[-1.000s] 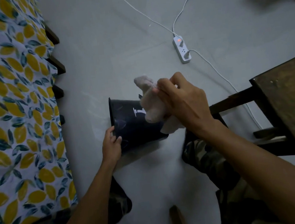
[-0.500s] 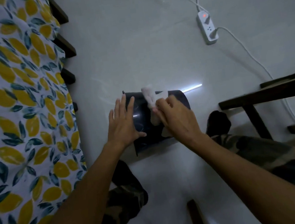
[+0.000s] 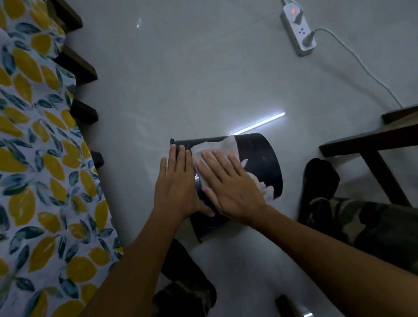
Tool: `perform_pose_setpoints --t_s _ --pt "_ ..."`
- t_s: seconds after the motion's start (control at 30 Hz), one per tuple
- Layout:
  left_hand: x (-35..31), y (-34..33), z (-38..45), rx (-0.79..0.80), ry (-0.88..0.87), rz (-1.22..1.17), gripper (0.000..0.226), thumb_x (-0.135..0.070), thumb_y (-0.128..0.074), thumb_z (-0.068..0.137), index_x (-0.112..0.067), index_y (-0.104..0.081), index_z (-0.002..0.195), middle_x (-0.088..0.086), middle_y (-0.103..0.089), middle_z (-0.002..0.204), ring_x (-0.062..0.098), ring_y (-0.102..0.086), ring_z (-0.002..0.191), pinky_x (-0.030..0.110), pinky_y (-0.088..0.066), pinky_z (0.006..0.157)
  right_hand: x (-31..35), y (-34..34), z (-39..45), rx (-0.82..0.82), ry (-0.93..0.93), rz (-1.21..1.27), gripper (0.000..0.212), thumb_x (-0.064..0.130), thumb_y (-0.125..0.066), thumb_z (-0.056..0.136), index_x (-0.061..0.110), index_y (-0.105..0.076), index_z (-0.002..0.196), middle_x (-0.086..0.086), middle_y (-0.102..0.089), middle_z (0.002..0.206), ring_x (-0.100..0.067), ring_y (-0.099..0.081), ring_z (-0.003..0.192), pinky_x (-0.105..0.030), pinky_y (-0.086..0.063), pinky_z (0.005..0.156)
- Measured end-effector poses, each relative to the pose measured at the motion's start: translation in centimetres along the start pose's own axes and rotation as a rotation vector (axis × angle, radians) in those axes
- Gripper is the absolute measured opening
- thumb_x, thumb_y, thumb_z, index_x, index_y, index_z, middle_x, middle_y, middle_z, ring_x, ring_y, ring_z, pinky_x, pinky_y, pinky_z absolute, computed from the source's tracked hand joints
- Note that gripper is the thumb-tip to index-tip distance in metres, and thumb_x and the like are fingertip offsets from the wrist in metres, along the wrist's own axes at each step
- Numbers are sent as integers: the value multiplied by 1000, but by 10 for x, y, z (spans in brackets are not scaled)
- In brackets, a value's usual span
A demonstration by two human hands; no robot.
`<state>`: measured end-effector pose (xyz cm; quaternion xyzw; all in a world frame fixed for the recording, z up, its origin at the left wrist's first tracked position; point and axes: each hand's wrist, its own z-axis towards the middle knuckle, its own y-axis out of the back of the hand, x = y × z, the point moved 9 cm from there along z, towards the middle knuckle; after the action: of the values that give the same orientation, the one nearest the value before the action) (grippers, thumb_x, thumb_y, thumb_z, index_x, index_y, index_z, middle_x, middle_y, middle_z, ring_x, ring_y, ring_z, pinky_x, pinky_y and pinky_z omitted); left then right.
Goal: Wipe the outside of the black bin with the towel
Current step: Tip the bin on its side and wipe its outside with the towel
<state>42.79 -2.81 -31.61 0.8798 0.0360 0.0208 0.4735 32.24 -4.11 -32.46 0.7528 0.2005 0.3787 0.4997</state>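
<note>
- The right hand (image 3: 228,185) lies flat, fingers spread and straight, pressing the towel (image 3: 214,146) against the curved side of the bin (image 3: 261,157); it grips nothing, only pushes down with the palm.
- The left hand (image 3: 178,185) is also flat and open, fingers together, resting on the bin just beside the right hand, at the end nearer the bed; its thumb touches the bin wall below the right hand's little finger.
- The two hands sit side by side, almost touching, both on the upper face of the bin.
- The towel is white and crumpled; part of it shows past the right hand's fingertips, and a smaller bunch sticks out from under the heel of that hand toward the bin's rounded end.
- The bin is black and lies on its side on the pale floor (image 3: 192,69), directly under both hands, its long axis running from the bed side toward the stool side.
- Left of the bin stands a bed with a lemon-print sheet (image 3: 20,153).
- Right of the bin is a dark wooden stool (image 3: 382,138), and a knee in camouflage trousers (image 3: 366,223).
- Beyond the bin, well apart, a white power strip (image 3: 297,31) with a red light lies on the floor.
</note>
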Motion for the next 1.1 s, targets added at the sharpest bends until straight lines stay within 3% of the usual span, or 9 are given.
perform_pose_setpoints --t_s 0.2,0.3,0.37,0.47,0.63,0.77,0.83,0.93,1.1 --pt "9 2 8 22 12 -39 164 -97 -64 42 -7 8 160 13 15 169 30 20 154 55 -2 125 -74 13 35 -63 -366 207 54 45 -19 111 24 -31 159 -9 -29 168 -27 -22 157 -55 -20 126" --pt "10 3 10 32 24 -62 166 -97 -65 41 -8 8 160 12 15 169 29 19 154 54 -2 125 -92 14 1 -113 -446 153 59 44 -15 110 18 -21 163 -12 -21 171 -32 -16 158 -51 -21 127" --pt "10 2 12 29 22 -63 166 -97 -65 41 -7 9 160 13 16 169 30 20 154 52 -3 126 -77 11 -30 -115 -427 109 64 44 -12 110 11 -14 165 -17 -11 172 -35 -6 159 -52 -18 127" --pt "8 -1 11 15 8 -61 165 -98 -62 42 -5 7 159 15 15 168 32 19 154 49 -2 126 -28 -12 -56 -99 -276 79 61 39 -21 111 7 -18 164 -20 -9 171 -37 -2 159 -56 -20 126" --pt "6 -14 7 15 -34 -11 167 -108 -40 38 -2 0 160 22 2 168 36 9 155 52 -8 125 6 -15 -5 -69 -4 70 68 43 -33 107 12 -17 165 -14 -7 173 -34 -2 160 -55 -12 128" --pt "9 -1 11 27 0 -60 167 -101 -57 39 -4 5 160 16 8 169 32 15 155 51 -7 126 -53 7 44 -71 -270 114 57 35 -28 111 18 -18 165 -10 -14 172 -30 -6 160 -50 -12 129" --pt "9 5 13 39 14 -81 166 -98 -63 40 -5 6 160 14 12 169 30 17 154 50 -6 126 -87 10 41 -79 -431 163 55 36 -22 112 18 -20 164 -12 -17 172 -31 -9 159 -48 -12 129" --pt "10 9 19 63 16 -85 168 -96 -66 39 -6 8 160 13 12 169 29 17 155 50 -5 126 -110 15 5 -177 -511 113 57 31 -26 111 13 -18 164 -16 -17 171 -34 -10 159 -50 -18 128" --pt "11 4 20 62 10 -60 170 -100 -61 37 -4 8 159 14 12 169 32 18 154 49 -7 126 -28 -16 -55 -219 -435 172 56 27 -29 110 6 -25 162 -16 -16 171 -34 -9 159 -52 -19 128"
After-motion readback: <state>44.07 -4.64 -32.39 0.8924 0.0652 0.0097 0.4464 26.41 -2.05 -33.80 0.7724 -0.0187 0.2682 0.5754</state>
